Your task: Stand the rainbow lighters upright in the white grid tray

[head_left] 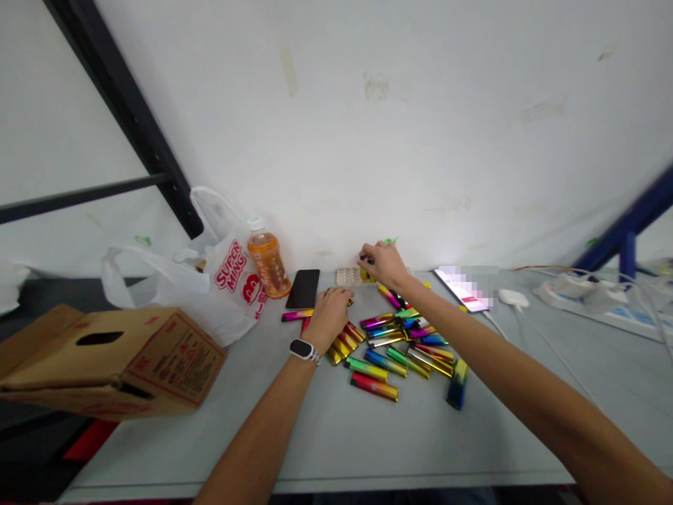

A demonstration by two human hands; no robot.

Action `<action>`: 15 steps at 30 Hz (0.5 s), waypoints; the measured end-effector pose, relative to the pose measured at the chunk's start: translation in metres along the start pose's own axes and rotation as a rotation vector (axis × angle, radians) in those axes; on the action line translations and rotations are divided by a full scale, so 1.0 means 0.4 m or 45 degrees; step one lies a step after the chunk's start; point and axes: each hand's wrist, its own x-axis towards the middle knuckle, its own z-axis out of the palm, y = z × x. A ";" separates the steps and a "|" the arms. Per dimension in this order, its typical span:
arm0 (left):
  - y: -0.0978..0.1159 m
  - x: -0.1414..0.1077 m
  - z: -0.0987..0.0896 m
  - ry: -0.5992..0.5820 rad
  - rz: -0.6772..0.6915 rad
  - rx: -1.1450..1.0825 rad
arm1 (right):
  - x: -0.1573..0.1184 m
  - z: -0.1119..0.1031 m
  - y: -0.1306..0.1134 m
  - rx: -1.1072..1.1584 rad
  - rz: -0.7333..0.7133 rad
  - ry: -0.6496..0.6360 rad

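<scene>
Table (252, 428) hosts what looks like a slotting step, next move calling for steady, upright alignment. Cardboard box (168, 361): contents hidden; plastic bag (223, 301): sliver of brown inside; bottle (269, 263): orange drink. Left hand (330, 314) lies half-curled over loose lighters (374, 388), can't tell if gripping; right hand (386, 265), at white tray (347, 276) (contents partly hidden), has fingertips pinched on what looks like a dark-topped lighter (369, 259).

From here I see glossy, metallic-looking lighters (374, 386), a smooth tabletop (252, 428), matt cardboard box (99, 351) and crinkled plastic bag (184, 294).
</scene>
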 end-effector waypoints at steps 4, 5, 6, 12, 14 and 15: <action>0.006 0.003 -0.003 -0.033 -0.008 0.065 | -0.011 0.020 0.006 -0.084 -0.006 -0.049; 0.006 0.004 -0.001 -0.041 0.004 0.072 | -0.015 0.025 0.008 -0.076 -0.001 -0.046; 0.005 0.005 0.002 -0.044 0.022 0.078 | -0.020 0.029 0.011 -0.063 0.006 -0.036; 0.002 0.008 0.022 0.017 0.063 0.075 | -0.030 0.050 0.023 0.008 0.042 0.047; 0.006 0.010 0.020 0.032 0.071 0.018 | -0.033 0.055 0.023 0.021 0.046 0.063; 0.009 0.011 0.017 0.043 0.078 -0.024 | -0.035 0.057 0.023 0.019 0.041 0.073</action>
